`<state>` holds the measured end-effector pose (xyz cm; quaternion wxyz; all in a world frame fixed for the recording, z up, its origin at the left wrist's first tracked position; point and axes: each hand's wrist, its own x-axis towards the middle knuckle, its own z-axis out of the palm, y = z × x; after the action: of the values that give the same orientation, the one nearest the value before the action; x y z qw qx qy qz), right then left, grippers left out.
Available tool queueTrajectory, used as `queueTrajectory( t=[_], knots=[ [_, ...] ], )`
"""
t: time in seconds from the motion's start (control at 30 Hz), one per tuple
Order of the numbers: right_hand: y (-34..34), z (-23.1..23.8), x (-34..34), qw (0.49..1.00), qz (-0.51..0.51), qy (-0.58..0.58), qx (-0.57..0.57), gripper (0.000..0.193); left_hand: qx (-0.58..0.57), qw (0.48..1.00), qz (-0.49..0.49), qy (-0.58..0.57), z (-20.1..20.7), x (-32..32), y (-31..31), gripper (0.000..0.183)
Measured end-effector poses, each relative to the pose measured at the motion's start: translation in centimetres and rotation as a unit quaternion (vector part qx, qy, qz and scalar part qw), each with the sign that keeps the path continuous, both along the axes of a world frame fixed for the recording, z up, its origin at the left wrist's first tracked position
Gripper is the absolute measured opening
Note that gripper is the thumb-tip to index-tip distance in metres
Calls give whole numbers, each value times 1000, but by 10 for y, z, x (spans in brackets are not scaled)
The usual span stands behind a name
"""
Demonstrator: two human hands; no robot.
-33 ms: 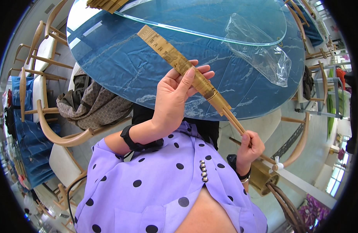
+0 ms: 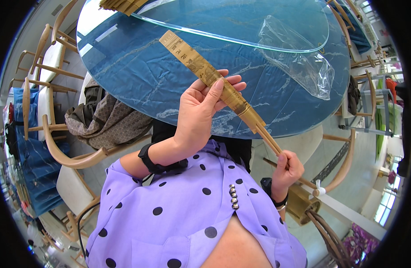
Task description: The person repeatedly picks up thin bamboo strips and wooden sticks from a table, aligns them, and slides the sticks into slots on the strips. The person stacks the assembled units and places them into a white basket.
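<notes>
A long gold paper chopstick sleeve [image 2: 187,56] with dark print slants over the near edge of the table. My left hand [image 2: 199,105] pinches it near its middle between thumb and fingers, the other fingertips reaching out behind it. Wooden chopsticks [image 2: 269,139] stick out of the sleeve's lower right end. Their ends are gripped by my right hand [image 2: 288,169], closed around them just beyond the table's edge. How far the chopsticks reach inside the sleeve is hidden.
The round table has a blue marbled cover [image 2: 134,71] and a glass turntable [image 2: 241,27]. More gold sleeves [image 2: 123,5] lie at the far left. A clear plastic bag [image 2: 299,73] lies at the right. Wooden chairs [image 2: 76,158] stand around, one holding a patterned brown bag [image 2: 109,120].
The sleeve's far end has shifted very slightly to the right. Both hands keep their places and their grips.
</notes>
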<state>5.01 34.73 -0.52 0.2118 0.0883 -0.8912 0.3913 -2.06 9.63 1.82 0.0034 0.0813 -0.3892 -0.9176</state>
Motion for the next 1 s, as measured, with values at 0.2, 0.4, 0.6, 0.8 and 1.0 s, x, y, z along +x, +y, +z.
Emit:
queueTrajectory(
  t=[0.2, 0.4, 0.6, 0.8, 1.0],
  knots=[
    [-2, 3, 1, 1000, -1, -16, 13, 23, -12, 1000, -6, 9, -3, 4, 3, 33],
    [-6, 2, -1, 1000, -7, -4, -13, 23, 12, 1000, 4, 9, -1, 1, 0, 31],
    [-3, 2, 1, 1000, -2, -6, 6, 22, -7, 1000, 23, 16, 2, 1, 0, 30],
    [-5, 3, -2, 1000, -1, -9, -1, 22, -3, 1000, 14, 6, -2, 6, 4, 30],
    [-5, 5, -2, 1000, 3, -4, -5, 22, 0, 999, 31, 20, 0, -1, -3, 31]
  ],
)
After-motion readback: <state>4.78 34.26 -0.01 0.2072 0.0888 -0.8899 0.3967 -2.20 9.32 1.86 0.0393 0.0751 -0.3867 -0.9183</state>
